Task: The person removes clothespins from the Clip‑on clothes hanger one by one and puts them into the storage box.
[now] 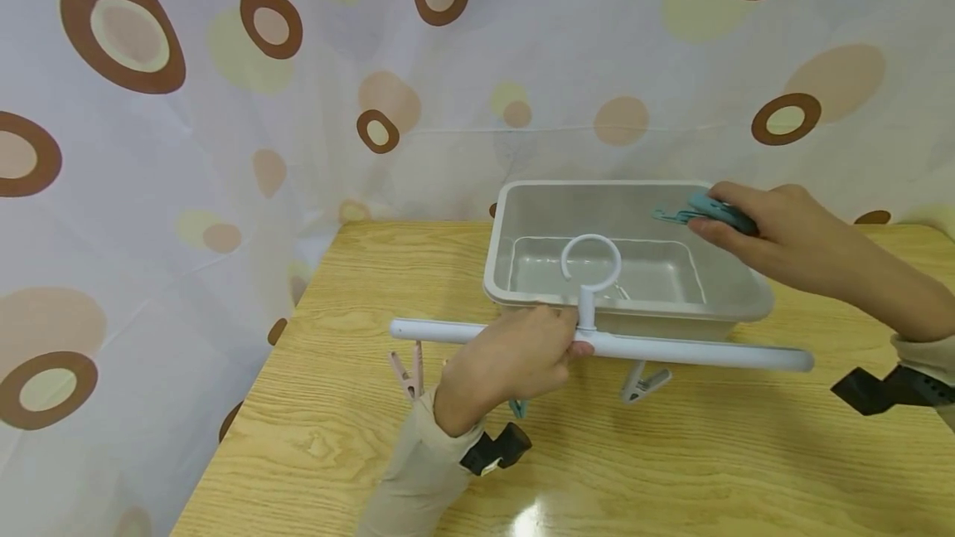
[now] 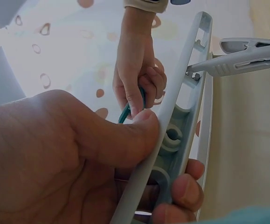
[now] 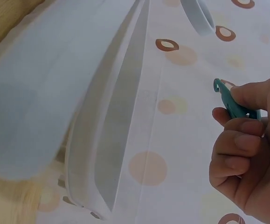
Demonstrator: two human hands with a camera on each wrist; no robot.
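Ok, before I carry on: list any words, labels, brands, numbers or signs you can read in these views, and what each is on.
None: no readable text in any view.
The white hanger, the grey clip and the teal clip show no legible lettering.
The basin shows no readable label.
The backdrop cloth carries only printed ovals and spots.
Any tiny marks on the black wrist gear would be too small to read.

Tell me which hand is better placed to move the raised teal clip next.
Right, most likely: the right hand pinches the teal clip, which overlaps the tub in the head view. The left hand is occupied, gripping the hanger.
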